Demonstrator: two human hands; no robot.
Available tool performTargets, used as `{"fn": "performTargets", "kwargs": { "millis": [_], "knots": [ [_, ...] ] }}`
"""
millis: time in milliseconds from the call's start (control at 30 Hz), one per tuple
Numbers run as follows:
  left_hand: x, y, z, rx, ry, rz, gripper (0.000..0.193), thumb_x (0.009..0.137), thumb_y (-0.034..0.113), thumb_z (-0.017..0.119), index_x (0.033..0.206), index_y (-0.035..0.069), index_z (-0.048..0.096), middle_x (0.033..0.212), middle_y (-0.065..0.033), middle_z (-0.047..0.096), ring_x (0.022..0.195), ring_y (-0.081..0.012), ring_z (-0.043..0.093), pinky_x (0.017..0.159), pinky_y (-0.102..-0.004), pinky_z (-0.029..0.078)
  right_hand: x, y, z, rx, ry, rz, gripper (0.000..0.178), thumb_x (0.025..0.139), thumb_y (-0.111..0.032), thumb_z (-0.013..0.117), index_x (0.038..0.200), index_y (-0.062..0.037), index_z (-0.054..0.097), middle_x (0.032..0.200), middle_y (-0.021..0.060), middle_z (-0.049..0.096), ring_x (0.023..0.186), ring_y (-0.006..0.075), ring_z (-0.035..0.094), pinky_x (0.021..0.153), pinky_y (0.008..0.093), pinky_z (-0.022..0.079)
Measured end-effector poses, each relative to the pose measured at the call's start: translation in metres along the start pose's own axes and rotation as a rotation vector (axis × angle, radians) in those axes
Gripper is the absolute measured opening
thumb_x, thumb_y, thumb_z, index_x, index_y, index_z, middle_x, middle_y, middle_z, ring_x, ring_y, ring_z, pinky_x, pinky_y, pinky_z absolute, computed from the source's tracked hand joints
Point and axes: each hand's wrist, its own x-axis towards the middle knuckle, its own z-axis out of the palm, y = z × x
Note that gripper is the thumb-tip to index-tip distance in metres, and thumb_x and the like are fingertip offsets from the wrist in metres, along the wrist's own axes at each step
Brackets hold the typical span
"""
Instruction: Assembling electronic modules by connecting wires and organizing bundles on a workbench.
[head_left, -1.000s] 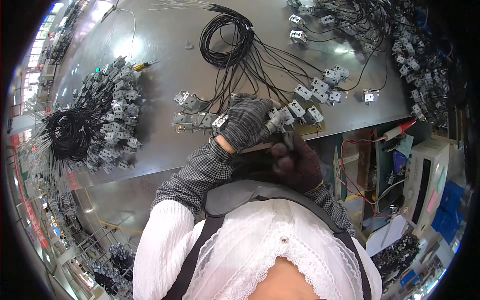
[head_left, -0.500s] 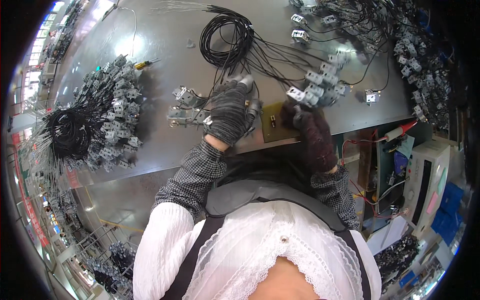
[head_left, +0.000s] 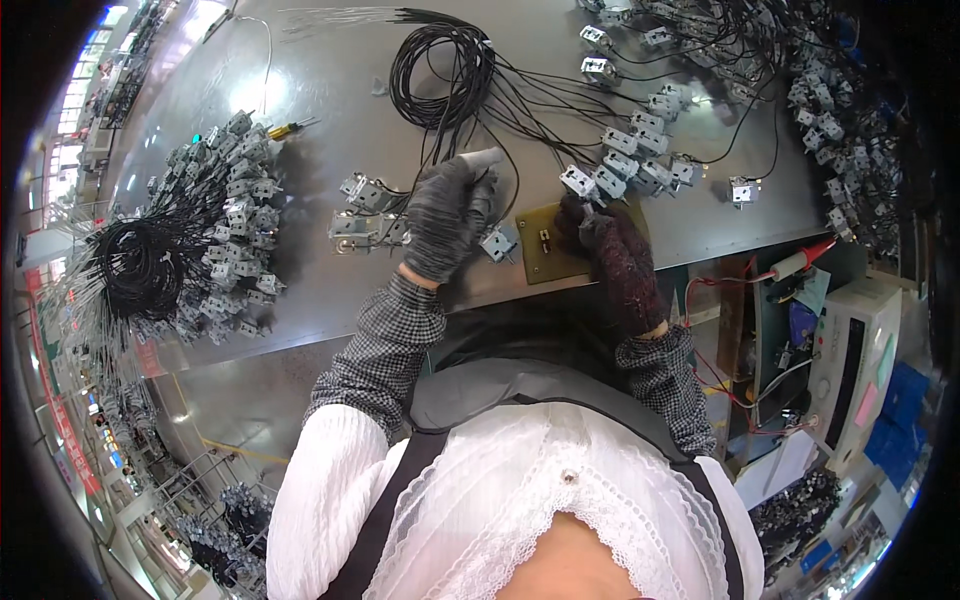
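My left hand, in a grey glove with a pale fingertip, is curled over black cables below a coil; what lies inside its fingers is hidden. Left of it several small metal boxes lie on the table, and one more metal box sits by its right side. My right hand, in a dark red glove, is closed at the near end of a silvery metal box. That box is at the front of a cluster of cabled boxes. Between my hands lies a brownish-yellow plate with a small metal fitting.
A large bundle of cabled metal boxes lies at the left, with a yellow-handled tool beside it. More boxes and cables are heaped at the far right. Below the table edge at right stand a pale instrument and a red-and-white probe.
My left hand has drawn its fingers in, uncovering the metal box beside it. My right hand and the box cluster have shifted slightly left; the coil has also moved a little left.
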Motion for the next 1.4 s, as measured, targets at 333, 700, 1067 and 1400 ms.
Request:
{"fn": "performTargets", "kwargs": {
  "millis": [333, 700, 1067, 1400],
  "knots": [
    [-0.001, 0.016, -0.008, -0.018, 0.17, 0.11, 0.056, 0.089, 0.03, 0.081, 0.137, 0.007, 0.065, 0.117, -0.014, 0.069, 0.106, -0.0331, 0.067, 0.096, -0.0464, 0.054, -0.001, -0.004, 0.006, 0.041, -0.022, -0.004, 0.042, 0.113, -0.027, 0.052, 0.14, 0.004, 0.06, 0.126, 0.0127, 0.07, 0.116, 0.022, 0.068, 0.107, 0.037, 0.052],
    [-0.028, 0.04, -0.014, 0.465, -0.481, 0.12, 0.077, 0.082, 0.05, 0.084, 0.146, 0.013, 0.06, 0.116, -0.0092, 0.071, 0.111, -0.0262, 0.067, 0.108, -0.0454, 0.047, -0.001, -0.003, 0.002, -0.065, -0.006, -0.037, 0.042, 0.113, -0.027, 0.048, 0.139, 0.0035, 0.061, 0.128, 0.0128, 0.07, 0.116, 0.023, 0.069, 0.106, 0.0387, 0.053],
    [0.003, 0.028, 0.001, -0.249, -0.568, -0.016, 0.039, 0.1, 0.021, 0.072, 0.131, -0.002, 0.066, 0.103, -0.0163, 0.072, 0.096, -0.0271, 0.074, 0.086, -0.0381, 0.059, -0.018, -0.025, -0.003, -0.647, 0.099, -0.103, 0.031, 0.112, -0.025, 0.052, 0.129, -0.0029, 0.066, 0.105, 0.0157, 0.074, 0.095, 0.0223, 0.073, 0.085, 0.0366, 0.057],
    [0.012, 0.04, -0.002, -0.056, -0.679, -0.006, 0.041, 0.099, 0.029, 0.073, 0.125, -0.002, 0.068, 0.094, -0.0186, 0.072, 0.088, -0.0356, 0.073, 0.082, -0.0439, 0.057, -0.045, -0.028, 0.022, -0.763, 0.04, -0.246, 0.022, 0.1, -0.009, 0.07, 0.121, -0.0027, 0.07, 0.101, 0.0124, 0.074, 0.09, 0.0177, 0.071, 0.082, 0.034, 0.057]
  ]
}}
